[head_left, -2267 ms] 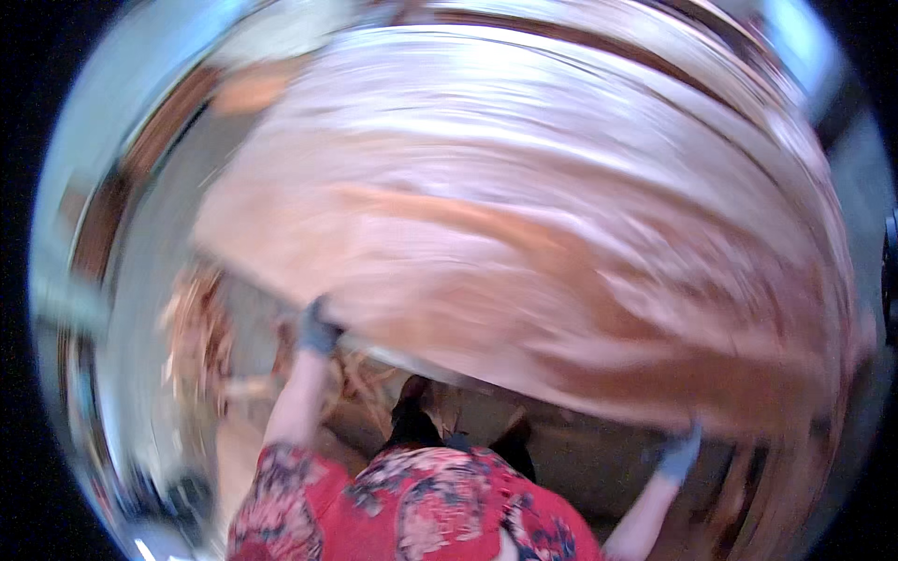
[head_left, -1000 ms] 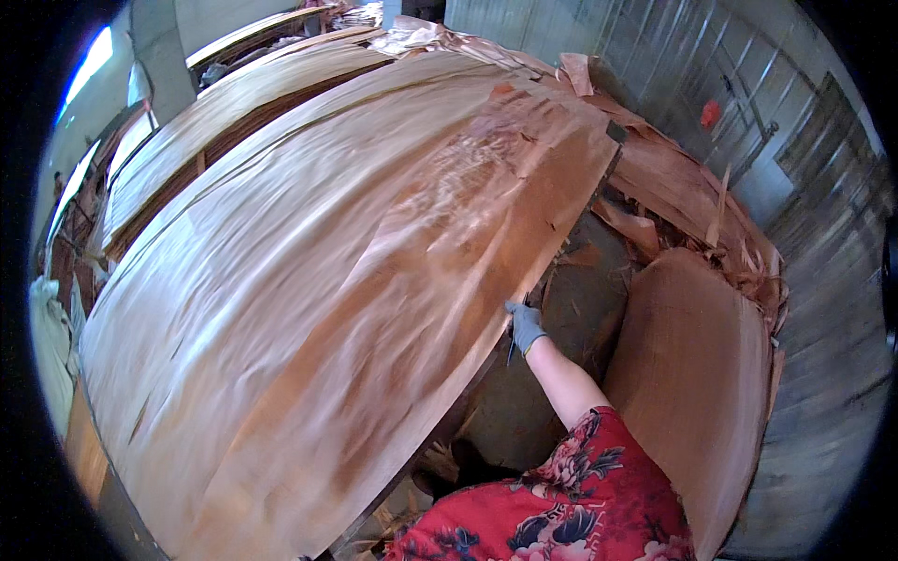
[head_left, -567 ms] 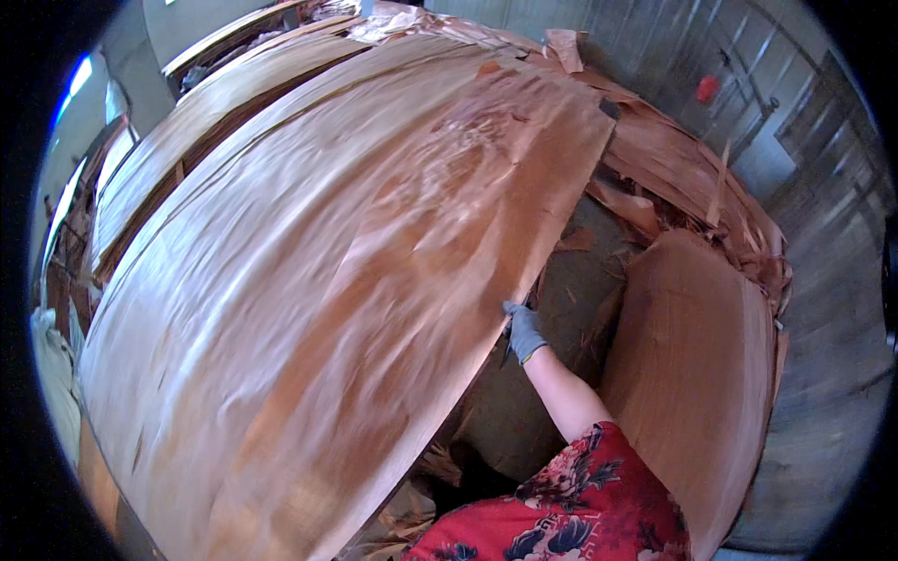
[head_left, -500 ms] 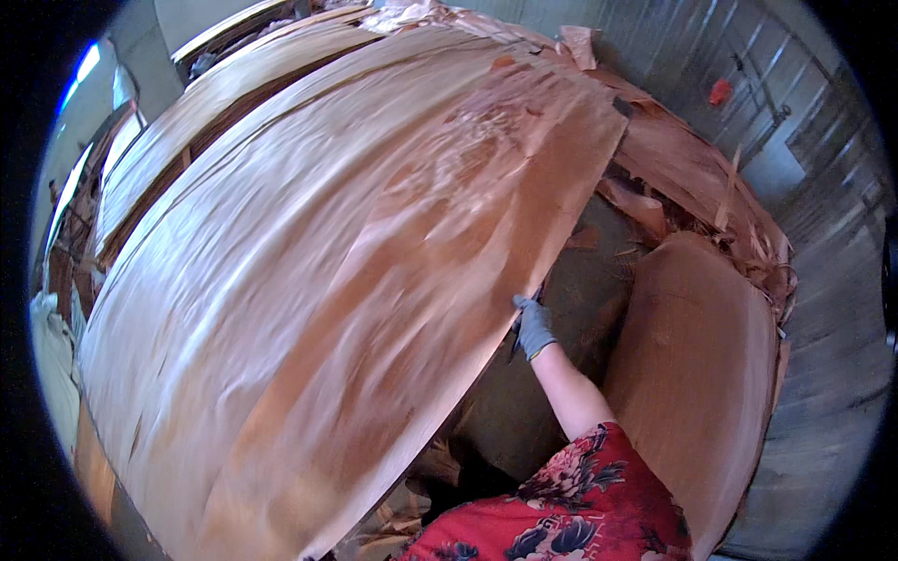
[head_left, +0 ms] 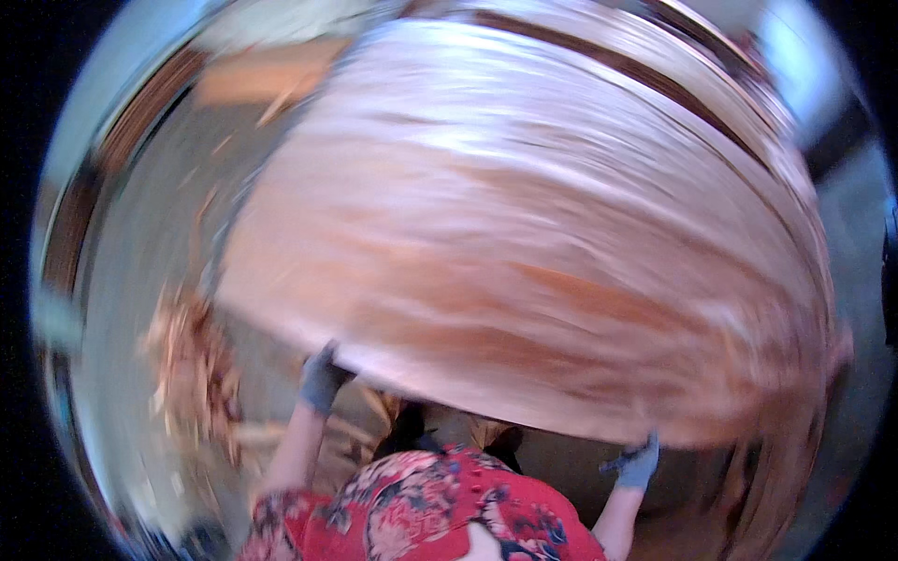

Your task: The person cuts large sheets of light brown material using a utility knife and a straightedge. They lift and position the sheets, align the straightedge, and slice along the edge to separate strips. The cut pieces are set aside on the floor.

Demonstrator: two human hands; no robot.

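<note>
A broad, pale pinkish-brown wood veneer sheet [head_left: 393, 309] tops a wide stack in front of me, its surface wavy and streaked orange. My left hand [head_left: 324, 378], in a grey glove with dark fingers, is closed at the sheet's near edge, left of my body. Farther right, my right hand [head_left: 637, 462], gloved the same way, has its thumb up against the near edge. The dark fingers of that hand point left below the edge, apart from the thumb. Motion blurs the finer detail of both hands.
Torn veneer scraps [head_left: 192, 365] lie heaped on the floor [head_left: 159, 224] at the left. Behind the sheet is another veneer stack [head_left: 599, 23], past a dark gap. An orange-brown board [head_left: 267, 73] lies at the far left. My dark shoes [head_left: 409, 425] show below the near edge.
The view has swung left, so the stack now lies across in front of me. My left hand has come into view at the near edge; the right hand now appears farther right along it.
</note>
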